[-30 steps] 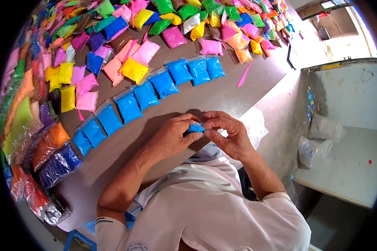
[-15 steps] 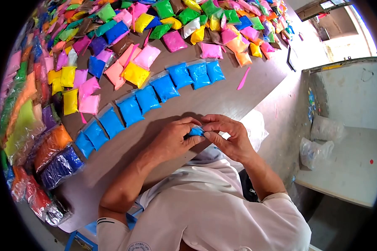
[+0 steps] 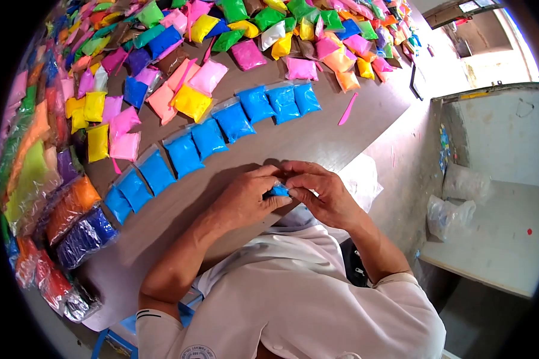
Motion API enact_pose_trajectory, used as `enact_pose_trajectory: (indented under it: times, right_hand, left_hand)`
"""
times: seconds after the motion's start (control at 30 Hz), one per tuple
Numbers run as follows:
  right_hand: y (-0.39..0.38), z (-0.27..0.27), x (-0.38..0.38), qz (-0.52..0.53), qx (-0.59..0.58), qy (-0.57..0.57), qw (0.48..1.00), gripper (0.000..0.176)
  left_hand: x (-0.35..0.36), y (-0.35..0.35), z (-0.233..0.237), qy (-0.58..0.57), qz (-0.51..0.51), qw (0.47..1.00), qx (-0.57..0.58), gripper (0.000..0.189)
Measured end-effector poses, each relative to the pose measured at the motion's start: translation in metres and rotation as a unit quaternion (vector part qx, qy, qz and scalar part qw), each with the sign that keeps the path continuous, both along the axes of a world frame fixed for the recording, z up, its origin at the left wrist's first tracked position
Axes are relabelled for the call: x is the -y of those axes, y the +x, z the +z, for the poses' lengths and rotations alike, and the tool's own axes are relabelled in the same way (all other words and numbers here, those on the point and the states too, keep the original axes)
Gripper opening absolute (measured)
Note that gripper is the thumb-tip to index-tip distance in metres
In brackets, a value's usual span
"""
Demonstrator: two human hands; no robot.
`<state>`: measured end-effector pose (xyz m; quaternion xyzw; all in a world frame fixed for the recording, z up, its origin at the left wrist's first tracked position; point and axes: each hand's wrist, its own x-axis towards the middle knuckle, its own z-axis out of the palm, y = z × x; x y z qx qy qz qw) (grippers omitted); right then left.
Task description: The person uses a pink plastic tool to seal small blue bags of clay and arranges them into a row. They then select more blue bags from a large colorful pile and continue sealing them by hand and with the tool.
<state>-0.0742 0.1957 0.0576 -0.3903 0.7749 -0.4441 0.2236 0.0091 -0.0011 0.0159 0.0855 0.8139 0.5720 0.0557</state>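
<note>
Between my two hands, close to the table's near edge, is a small blue packet (image 3: pixel 278 191), mostly covered by fingers. My left hand (image 3: pixel 248 194) grips it from the left, thumb below and fingers curled above. From the other side my right hand (image 3: pixel 320 191) pinches its edge between thumb and fingers. Beyond the hands, a curved row of several flat blue packets (image 3: pixel 184 154) in clear plastic lies on the brown table (image 3: pixel 221 179). What my fingertips do on the packet is partly hidden.
A heap of many-coloured packets (image 3: pixel 245 27) covers the far side of the table. Bundled packets (image 3: pixel 78 209) in clear plastic line the left edge. A pink plastic knife-like strip (image 3: pixel 348 109) lies right of the blue row. White plastic bags (image 3: pixel 452 215) sit on a shelf at right.
Both hands stay together on the blue packet, with only small finger shifts. The whole view has moved slightly; the packets on the table lie as before.
</note>
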Motion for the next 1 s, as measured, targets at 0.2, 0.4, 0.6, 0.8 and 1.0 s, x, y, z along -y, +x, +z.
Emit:
enact_pose_trajectory:
  times: [0.2, 0.4, 0.6, 0.8, 1.0]
  right_hand:
    - [0.004, 0.008, 0.002, -0.073, 0.129, -0.011, 0.989, 0.016]
    - [-0.001, 0.011, 0.003, -0.062, 0.193, 0.007, 0.979, 0.015]
    - [0.0, 0.008, 0.006, -0.056, 0.087, -0.053, 0.993, 0.012]
    - [0.007, 0.004, 0.006, -0.121, -0.038, -0.092, 0.988, 0.013]
    - [0.0, 0.001, 0.004, -0.096, 0.146, -0.084, 0.981, 0.018]
  left_hand:
    - [0.0, -0.002, 0.0, 0.063, 0.02, 0.998, 0.008, 0.029]
    - [-0.002, -0.003, 0.001, 0.075, 0.012, 0.997, 0.024, 0.035]
    - [-0.002, -0.001, -0.005, 0.074, 0.032, 0.997, -0.016, 0.031]
    - [0.001, -0.002, 0.003, 0.111, 0.025, 0.991, 0.066, 0.026]
    - [-0.002, 0.0, -0.006, 0.095, 0.049, 0.994, 0.012, 0.025]
